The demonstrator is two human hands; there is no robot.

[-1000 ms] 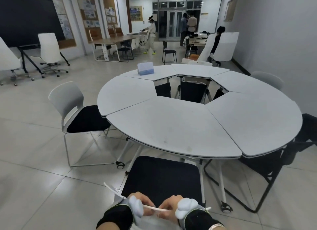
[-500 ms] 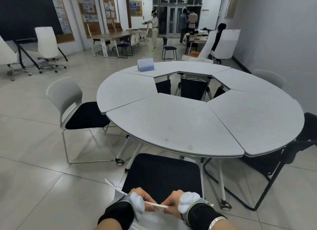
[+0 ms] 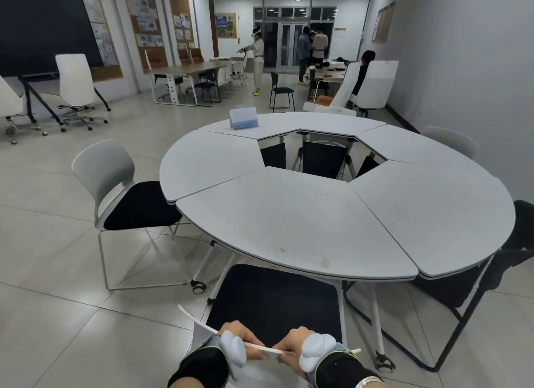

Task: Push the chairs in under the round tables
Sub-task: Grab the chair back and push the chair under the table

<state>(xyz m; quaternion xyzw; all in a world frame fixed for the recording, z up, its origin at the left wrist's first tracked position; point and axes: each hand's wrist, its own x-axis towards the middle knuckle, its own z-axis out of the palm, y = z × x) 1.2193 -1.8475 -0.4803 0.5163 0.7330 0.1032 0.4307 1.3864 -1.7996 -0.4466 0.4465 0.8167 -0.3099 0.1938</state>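
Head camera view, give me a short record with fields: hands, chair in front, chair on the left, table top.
hands: left hand and right hand both grip the near chair's backrest edge
near chair: seat front under the round table
left chair: seat mostly outside the table
table top: one blue and white box, far side

Table (image 3: 303, 222): round, white, built of wedge-shaped sections around an open six-sided middle, on white legs with castors. On its far-left section stands one small blue-and-white box (image 3: 243, 118). Floor (image 3: 57, 315): pale glossy tiles, carrying the table and the chairs around it.
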